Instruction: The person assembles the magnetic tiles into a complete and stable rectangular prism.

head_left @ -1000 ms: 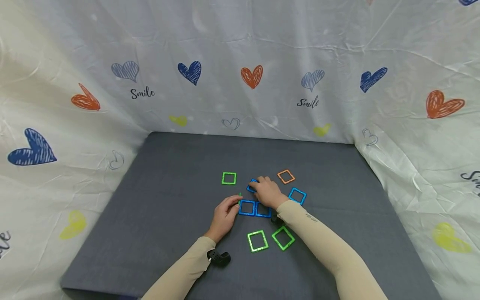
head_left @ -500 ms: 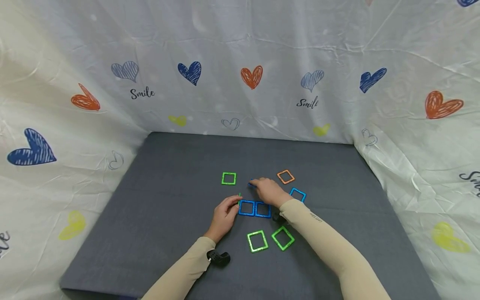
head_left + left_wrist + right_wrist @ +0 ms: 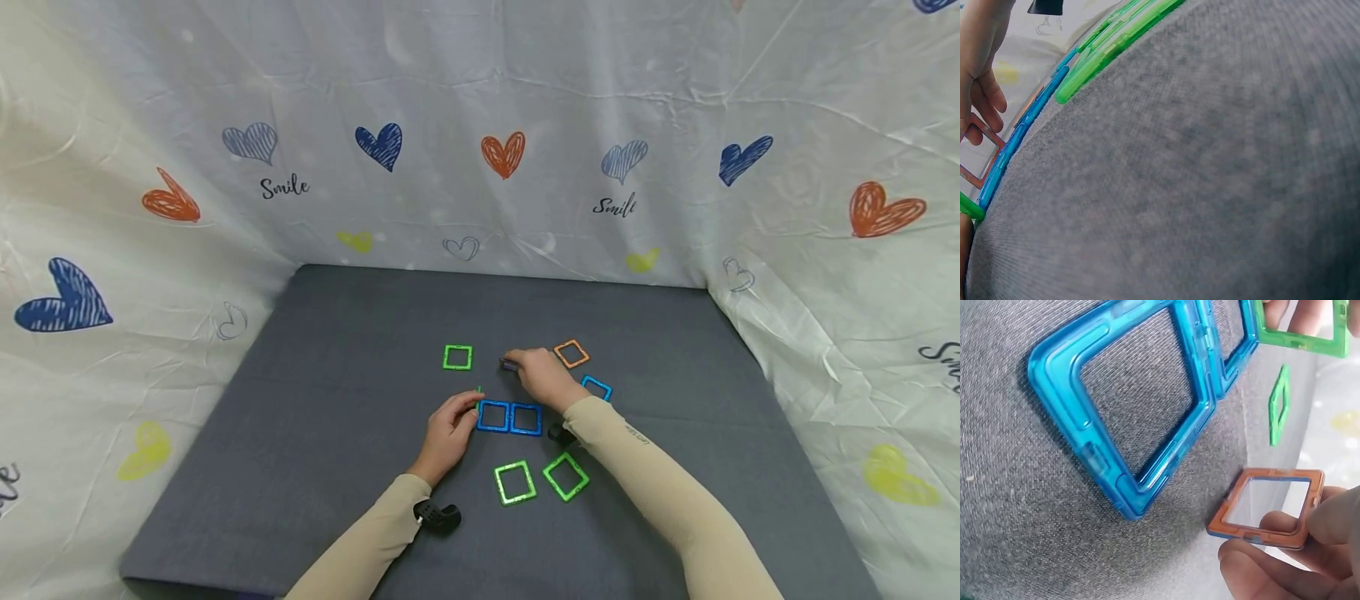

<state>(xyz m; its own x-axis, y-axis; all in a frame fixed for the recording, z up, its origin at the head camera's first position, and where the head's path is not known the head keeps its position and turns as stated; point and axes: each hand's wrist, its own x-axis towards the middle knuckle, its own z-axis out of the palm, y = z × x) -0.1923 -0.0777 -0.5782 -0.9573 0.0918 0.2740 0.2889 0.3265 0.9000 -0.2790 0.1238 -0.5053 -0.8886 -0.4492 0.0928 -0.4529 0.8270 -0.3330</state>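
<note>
Magnetic square tiles with open centres lie about. My left hand [image 3: 444, 435] pinches a green magnetic tile [image 3: 1300, 345], which stands upright at the left edge of two flat blue magnetic tiles [image 3: 526, 419] joined side by side. Just beyond that pair, my right hand [image 3: 549, 377] grips an orange magnetic tile [image 3: 1260, 537] between thumb and fingers. A blue edge shows along its underside, and it is raised on edge over the cloth. In the left wrist view the right hand [image 3: 985, 75] is at the upper left, with the orange tile [image 3: 1001, 145] at its fingertips.
Two green tiles [image 3: 516, 502] lie flat nearer the body. Another green tile [image 3: 458, 367] lies at the back left. An orange tile [image 3: 572, 353] and a blue tile [image 3: 597, 387] lie right of the right hand. Dark grey cloth [image 3: 337, 375] covers the table, with white printed curtains [image 3: 435, 200] around it.
My right hand has shifted slightly to the right and turned the tile it holds, so its blue face no longer shows from above. My left hand stays in place with the green tile.
</note>
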